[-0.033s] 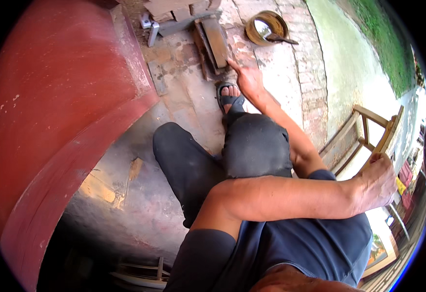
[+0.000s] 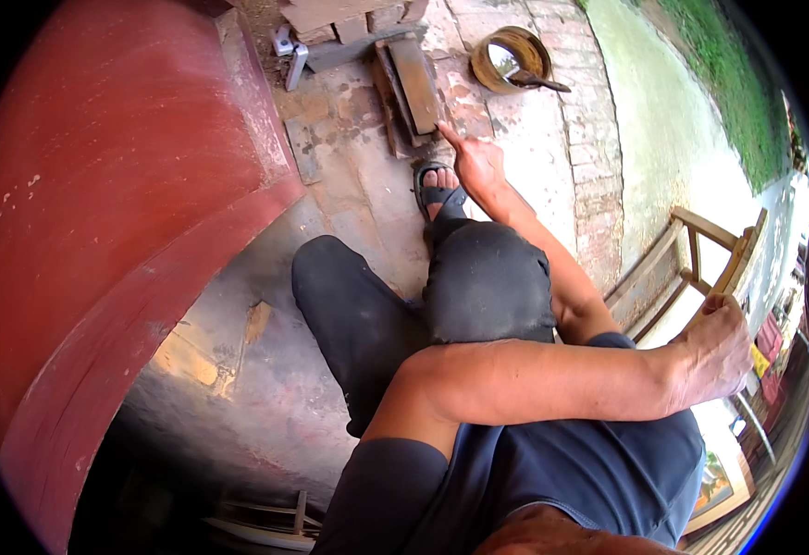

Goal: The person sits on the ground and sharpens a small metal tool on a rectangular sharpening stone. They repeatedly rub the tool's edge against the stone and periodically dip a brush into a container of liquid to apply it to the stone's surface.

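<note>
My right hand (image 2: 480,165) reaches forward past my right knee. Its index finger is stretched out, and the tip is at the near end of a long brown block (image 2: 413,88) that looks like a whetstone; whether they touch is hard to tell. The other fingers of that hand look curled. Under the block lies a darker wooden base (image 2: 393,102). My left arm crosses over my body to the right, and my left hand (image 2: 714,347) is closed in a fist in front of a wooden bench; anything inside it is hidden.
A round metal pot (image 2: 487,69) with liquid and a dark-handled tool (image 2: 538,83) stands beyond my right hand. Bricks (image 2: 349,28) are stacked at the far side, near a small white clamp-like piece (image 2: 295,65). A red curved wall (image 2: 127,166) fills the left; a wooden bench (image 2: 682,250) stands right.
The view has shifted slightly. My right hand has drawn back a little toward me, with its index finger more plainly stretched. My left hand stays closed in the same place.
</note>
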{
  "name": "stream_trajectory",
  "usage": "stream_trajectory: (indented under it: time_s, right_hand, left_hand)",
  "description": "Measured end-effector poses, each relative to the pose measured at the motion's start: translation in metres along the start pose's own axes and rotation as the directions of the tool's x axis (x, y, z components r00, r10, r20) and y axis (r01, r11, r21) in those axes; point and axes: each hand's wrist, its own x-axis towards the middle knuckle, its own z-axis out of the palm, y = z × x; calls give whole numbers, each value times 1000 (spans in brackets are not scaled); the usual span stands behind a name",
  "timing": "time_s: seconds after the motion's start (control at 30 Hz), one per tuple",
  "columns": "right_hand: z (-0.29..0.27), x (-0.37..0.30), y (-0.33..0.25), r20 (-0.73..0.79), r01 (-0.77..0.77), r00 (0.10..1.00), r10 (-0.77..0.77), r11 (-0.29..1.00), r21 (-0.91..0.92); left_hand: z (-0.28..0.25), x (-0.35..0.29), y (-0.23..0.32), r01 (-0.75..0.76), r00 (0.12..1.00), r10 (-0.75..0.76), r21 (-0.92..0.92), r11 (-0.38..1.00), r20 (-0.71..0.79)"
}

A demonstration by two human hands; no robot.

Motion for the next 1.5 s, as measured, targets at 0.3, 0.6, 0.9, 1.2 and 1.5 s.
stream_trajectory:
  time_s: [0.3,0.6,0.9,1.2,1.5]
  right_hand:
    - [-3,8,-1,77,-30,996,34,998,-53]
    - [-5,21,-11,57,-1,998,4,998,-55]
    - [-1,32,-4,-31,13,999,-14,1000,-15]
    - [-3,38,1,-12,2,1000,-3,999,-39]
    - [0,37,-1,-4,-4,1000,4,1000,-14]
  left_hand:
    - [3,4,5,17,1000,-17,11,1000,-2]
    - [6,12,5,-26,963,80,-206,978,257]
    - [4,8,6,-37,992,52,-128,991,112]
    - [5,10,12,-35,978,67,-160,986,197]
    - [7,8,9,-20,994,32,-113,993,106]
